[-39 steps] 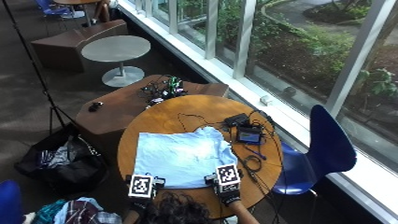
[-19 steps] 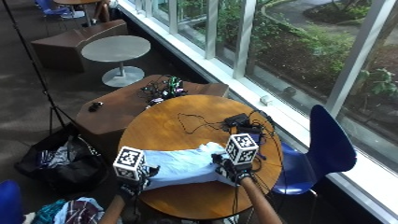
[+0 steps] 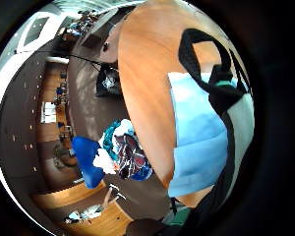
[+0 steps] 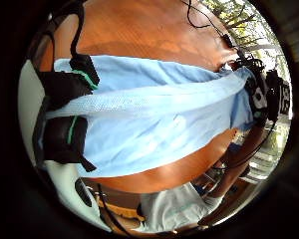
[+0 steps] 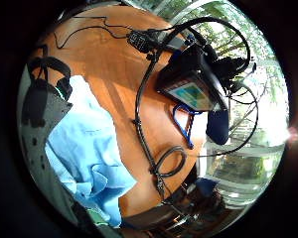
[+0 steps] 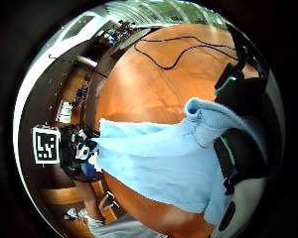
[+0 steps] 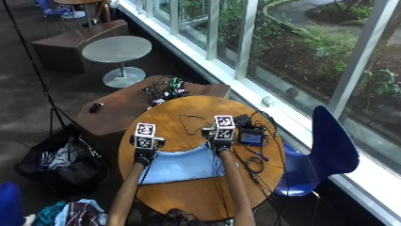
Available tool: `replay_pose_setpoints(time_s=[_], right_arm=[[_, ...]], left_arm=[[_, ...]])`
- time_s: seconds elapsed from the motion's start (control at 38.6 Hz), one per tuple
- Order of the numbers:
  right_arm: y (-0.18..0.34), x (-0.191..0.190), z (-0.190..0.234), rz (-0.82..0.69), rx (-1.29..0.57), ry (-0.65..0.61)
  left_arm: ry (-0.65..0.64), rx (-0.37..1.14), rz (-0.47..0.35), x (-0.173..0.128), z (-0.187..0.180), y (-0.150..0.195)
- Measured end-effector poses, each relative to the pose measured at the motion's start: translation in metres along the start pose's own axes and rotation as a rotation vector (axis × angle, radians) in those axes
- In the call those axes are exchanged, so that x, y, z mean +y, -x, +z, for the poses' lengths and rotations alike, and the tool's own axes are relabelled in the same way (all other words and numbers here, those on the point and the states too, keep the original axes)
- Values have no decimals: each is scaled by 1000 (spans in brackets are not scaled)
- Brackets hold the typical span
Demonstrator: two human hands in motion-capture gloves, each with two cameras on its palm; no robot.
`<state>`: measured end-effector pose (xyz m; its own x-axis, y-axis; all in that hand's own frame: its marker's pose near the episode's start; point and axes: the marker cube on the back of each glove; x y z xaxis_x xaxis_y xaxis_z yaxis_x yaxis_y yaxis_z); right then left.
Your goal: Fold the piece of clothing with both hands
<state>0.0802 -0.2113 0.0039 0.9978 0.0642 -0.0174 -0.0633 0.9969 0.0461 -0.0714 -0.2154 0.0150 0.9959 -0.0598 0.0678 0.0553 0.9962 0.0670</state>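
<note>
Both hands have travelled farther across the round wooden table [image 7: 188, 197] since half a second ago, carrying the far edge of the light blue piece of clothing [image 7: 185, 165] with them, so the cloth now lies doubled over as a flat band across the middle of the table. From above, the left hand [image 7: 144, 157] sits at the band's left far corner and the right hand [image 7: 221, 148] at its right far corner, both forearms stretched out over the table.

Seen from the left palm's thumb side, the blue fabric [image 4: 154, 114] runs taut from the black-gloved fingers [image 4: 65, 132], which are curled round its edge, towards the other hand [image 4: 259, 97]. Seen from the right palm's thumb side, a bunched corner of the cloth [image 6: 203, 119] is pinched in that hand's curled fingers [image 6: 243, 144].

Just beyond the right hand, a small black device with a lit screen [image 7: 253, 137] rests on the table among black cables [image 7: 188, 123]. A blue chair [image 7: 329, 148] stands at the table's right side.
</note>
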Motion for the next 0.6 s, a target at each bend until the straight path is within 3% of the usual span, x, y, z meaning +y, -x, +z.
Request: replay_pose_setpoints(time_s=[0.08,0.16,0.36,0.49,0.6], right_arm=[[-16,-23,4,36,-56,-49],[-28,-17,-1,107,-94,-133],[-62,77,-16,347,-165,-169],[-71,120,0,469,-127,-200],[-65,132,17,514,-13,-69]], left_arm=[[-53,-28,-60,-26,6,-1],[-164,-49,-101,-20,0,-2],[-395,-108,-20,24,25,-9],[-294,-114,6,47,54,-8],[-142,-27,17,53,77,-9]])
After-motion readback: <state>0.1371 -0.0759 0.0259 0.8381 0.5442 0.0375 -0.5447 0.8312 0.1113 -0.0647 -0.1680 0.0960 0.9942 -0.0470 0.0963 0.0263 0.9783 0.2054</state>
